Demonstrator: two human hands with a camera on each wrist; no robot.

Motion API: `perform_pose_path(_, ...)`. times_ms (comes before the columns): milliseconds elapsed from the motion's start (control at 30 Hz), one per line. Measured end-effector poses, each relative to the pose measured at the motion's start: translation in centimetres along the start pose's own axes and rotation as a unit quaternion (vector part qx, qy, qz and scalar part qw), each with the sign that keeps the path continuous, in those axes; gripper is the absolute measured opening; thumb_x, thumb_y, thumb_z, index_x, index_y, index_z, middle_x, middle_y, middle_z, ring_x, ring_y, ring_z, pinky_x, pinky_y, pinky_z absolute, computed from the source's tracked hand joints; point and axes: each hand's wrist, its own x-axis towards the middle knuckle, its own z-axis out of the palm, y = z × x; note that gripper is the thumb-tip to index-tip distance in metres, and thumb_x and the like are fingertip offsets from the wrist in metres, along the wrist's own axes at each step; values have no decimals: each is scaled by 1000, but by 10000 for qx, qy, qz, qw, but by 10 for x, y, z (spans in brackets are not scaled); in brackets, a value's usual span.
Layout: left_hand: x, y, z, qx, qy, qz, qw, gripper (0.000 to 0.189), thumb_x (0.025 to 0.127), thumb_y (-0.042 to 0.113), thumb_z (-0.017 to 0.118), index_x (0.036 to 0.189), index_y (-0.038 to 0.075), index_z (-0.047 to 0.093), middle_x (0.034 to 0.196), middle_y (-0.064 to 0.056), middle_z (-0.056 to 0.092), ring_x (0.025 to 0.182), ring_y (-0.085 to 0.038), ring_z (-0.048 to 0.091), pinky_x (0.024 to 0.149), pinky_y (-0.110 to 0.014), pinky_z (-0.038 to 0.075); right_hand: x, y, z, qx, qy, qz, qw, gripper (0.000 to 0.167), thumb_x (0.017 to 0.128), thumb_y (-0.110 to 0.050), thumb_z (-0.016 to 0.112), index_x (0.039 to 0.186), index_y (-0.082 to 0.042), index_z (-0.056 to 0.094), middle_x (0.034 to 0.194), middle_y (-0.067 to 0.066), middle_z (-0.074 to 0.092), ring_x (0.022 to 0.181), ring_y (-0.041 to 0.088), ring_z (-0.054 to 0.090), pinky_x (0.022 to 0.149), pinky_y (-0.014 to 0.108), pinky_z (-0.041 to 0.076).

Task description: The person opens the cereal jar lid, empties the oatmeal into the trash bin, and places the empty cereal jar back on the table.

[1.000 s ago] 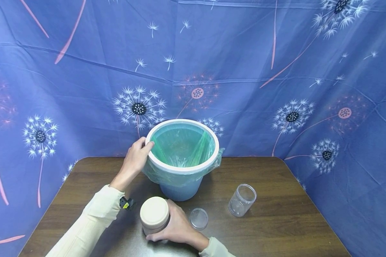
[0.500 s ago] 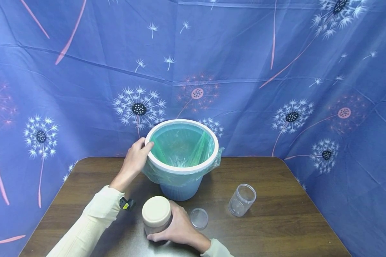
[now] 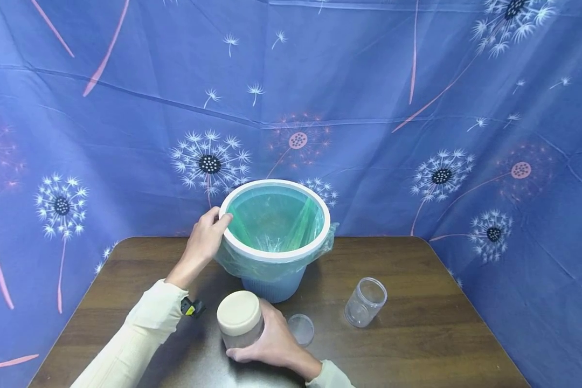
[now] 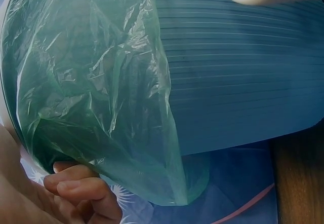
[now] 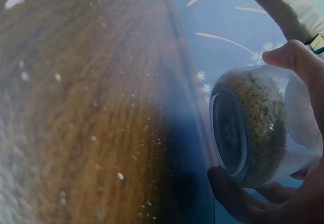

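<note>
A blue ribbed trash can (image 4: 233, 77) with a white rim (image 3: 271, 255) stands on the table, lined with a thin green plastic bag (image 4: 116, 67). My left hand (image 3: 205, 240) grips the rim at its left side, thumb over the top and fingers curled beneath by the bag's fold. In front of the can, my right hand (image 3: 278, 339) holds a clear jar (image 5: 263, 122) with a cream lid (image 3: 239, 312), fingers wrapped round its side. Tan flakes fill part of the jar, and its base is lifted above the tabletop in the right wrist view.
A clear disc-shaped lid (image 3: 301, 328) lies on the brown wooden table (image 3: 417, 323), just right of my right hand and partly behind it. Farther right stands a clear jar without a lid (image 3: 365, 303). Blue dandelion-print cloth (image 3: 368, 134) hangs behind and beside the table.
My right hand has lifted the lidded jar a little and shifted it slightly right and toward the can. The left hand and the can have stayed put.
</note>
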Motion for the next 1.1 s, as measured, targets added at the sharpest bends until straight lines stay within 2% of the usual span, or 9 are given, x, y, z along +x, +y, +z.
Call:
perform_pose_path(200, 0, 1, 0, 30, -69, -33, 10000, 32, 108, 39, 49, 95, 10, 53, 81, -9, 52, 78, -29, 53, 70, -40, 40, 0, -2, -5, -42, 50, 26, 10000, 88, 65, -34, 102, 141, -30, 58, 120, -13, 69, 110, 7, 66, 101, 33, 52)
perform_pose_path(300, 1, 1, 0, -15, -100, -36, 9999, 33, 108, 39, 49, 97, 10, 56, 84, -10, 56, 81, -29, 55, 72, -39, 41, 0, -4, -7, -136, 49, -71, 9999, 89, 65, -34, 102, 142, -29, 57, 122, -13, 67, 112, 7, 65, 102, 33, 52)
perform_pose_path(433, 2, -1, 0, -226, -85, -53, 9997, 36, 109, 41, 50, 100, 8, 59, 87, -11, 61, 86, -29, 57, 78, -38, 43, 0, -7, -10, -96, -63, -214, 9997, 84, 67, -32, 100, 139, -30, 58, 121, -12, 69, 110, 6, 66, 100, 32, 53)
perform_pose_path(533, 1, -2, 2, -439, -76, -76, 9990, 41, 109, 46, 50, 95, 8, 57, 85, -10, 60, 85, -28, 56, 79, -38, 42, -2, -9, -13, -5, -137, -167, 9998, 79, 68, -32, 99, 136, -32, 58, 117, -12, 72, 107, 6, 68, 96, 31, 53)
perform_pose_path(700, -1, -4, 4, -675, -18, -55, 9977, 52, 109, 55, 48, 91, 7, 57, 84, -10, 58, 85, -26, 53, 80, -37, 41, -6, -7, -15, 60, -78, -75, 9999, 80, 68, -33, 100, 137, -33, 58, 116, -13, 72, 106, 6, 68, 94, 31, 54)
perform_pose_path(867, -4, -9, 6, -875, 165, 134, 9959, 62, 112, 58, 41, 107, 2, 68, 97, -16, 64, 94, -27, 56, 87, -37, 42, -9, -6, -21, 79, 19, -31, 10000, 84, 68, -34, 101, 140, -34, 57, 119, -12, 72, 108, 8, 68, 96, 33, 54)
perform_pose_path(933, -8, -12, 6, -966, 318, 207, 9946, 62, 112, 57, 39, 105, 2, 67, 92, -15, 63, 87, -26, 57, 81, -35, 43, -10, -6, -24, 82, 36, -13, 10000, 85, 68, -33, 101, 140, -36, 57, 119, -12, 72, 108, 8, 68, 96, 33, 54)
perform_pose_path(1033, -16, -16, 4, -1108, 552, 238, 9920, 56, 113, 54, 41, 101, 5, 65, 83, -8, 60, 74, -21, 54, 70, -31, 43, -10, -7, -27, 132, 36, -61, 9999, 85, 68, -32, 101, 140, -36, 57, 119, -11, 72, 109, 9, 68, 97, 33, 54)
perform_pose_path(1100, -23, -19, 1, -1165, 790, 264, 9897, 50, 113, 50, 45, 100, 5, 64, 80, -3, 59, 71, -17, 54, 68, -29, 42, -10, -8, -29, 169, 55, -86, 9998, 84, 68, -32, 101, 140, -36, 57, 119, -11, 73, 109, 9, 68, 98, 33, 53)
